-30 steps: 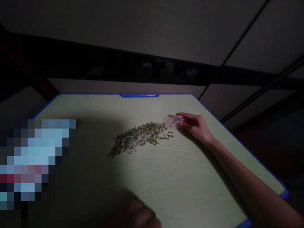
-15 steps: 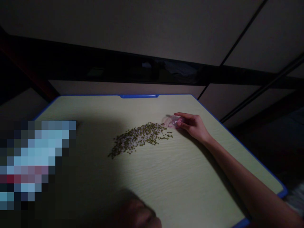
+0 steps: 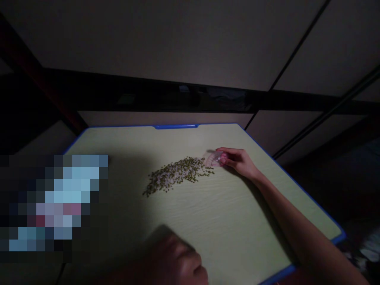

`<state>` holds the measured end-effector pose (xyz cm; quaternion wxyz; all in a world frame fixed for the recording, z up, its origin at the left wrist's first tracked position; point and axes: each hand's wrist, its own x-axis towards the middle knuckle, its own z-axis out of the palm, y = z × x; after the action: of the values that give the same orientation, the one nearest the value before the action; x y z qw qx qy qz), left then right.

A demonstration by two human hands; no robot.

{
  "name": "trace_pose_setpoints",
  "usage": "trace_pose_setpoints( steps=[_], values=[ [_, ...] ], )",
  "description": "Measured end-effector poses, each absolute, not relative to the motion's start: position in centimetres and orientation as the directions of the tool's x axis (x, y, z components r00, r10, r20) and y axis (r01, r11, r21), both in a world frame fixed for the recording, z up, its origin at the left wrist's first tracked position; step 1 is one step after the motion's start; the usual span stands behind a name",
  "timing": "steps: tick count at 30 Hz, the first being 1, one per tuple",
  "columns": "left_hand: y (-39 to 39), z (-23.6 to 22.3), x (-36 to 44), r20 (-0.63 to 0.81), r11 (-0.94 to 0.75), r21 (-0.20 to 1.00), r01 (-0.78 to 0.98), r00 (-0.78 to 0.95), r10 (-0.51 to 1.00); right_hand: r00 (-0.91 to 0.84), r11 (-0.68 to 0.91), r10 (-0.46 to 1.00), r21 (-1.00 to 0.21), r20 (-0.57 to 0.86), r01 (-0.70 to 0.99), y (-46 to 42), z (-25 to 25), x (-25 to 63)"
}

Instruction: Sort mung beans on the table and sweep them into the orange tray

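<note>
Hand, left (image 3: 184, 257), is occupying the nearest position, over the near part of one pale table (image 3: 231, 225); it is appearing curled, but dim light is hiding whether its fingers are meeting or enclosing anything. Beyond it, and to the left of the right hand (image 3: 241, 161), one elongated spread of green and whitish grains (image 3: 178, 174) is lying on the tabletop; its pieces are proving too many and too small for counting, and a few are straying toward the right thumb. The right hand, second of two, is gripping one clear vessel (image 3: 213, 159) with pink marks between thumb and fingers. The vessel is sitting just left of those fingertips, at the far right end of the spread; whether it is touching the grains cannot be told. By this arrangement, the step in hand is seemingly one of steadying the vessel beside the grains; any next move is probably calling for a light, level hold, lest loose pieces be scattering. Past both hands, one blue handle (image 3: 176, 126) is marking the table's far edge, and at least four pale panels (image 3: 154, 47) are standing behind.
</note>
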<state>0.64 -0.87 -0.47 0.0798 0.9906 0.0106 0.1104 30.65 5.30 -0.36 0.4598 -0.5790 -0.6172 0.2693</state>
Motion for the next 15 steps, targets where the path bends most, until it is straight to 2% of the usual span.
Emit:
trace_pose_setpoints(
  steps=[6, 15],
  values=[
    [-0.6, 0.3, 0.6, 0.321, -0.990, 0.141, 0.004, 0.946, 0.049, 0.114, 0.180, 0.961, -0.885, 0.251, 0.429, 5.1, -0.4, 30.3],
    [-0.5, 0.6, 0.5, 0.220, -0.993, 0.115, -0.001, 0.975, 0.024, 0.153, 0.155, 0.956, -0.874, 0.251, 0.461, 4.5, 0.0, 29.6]
  ],
)
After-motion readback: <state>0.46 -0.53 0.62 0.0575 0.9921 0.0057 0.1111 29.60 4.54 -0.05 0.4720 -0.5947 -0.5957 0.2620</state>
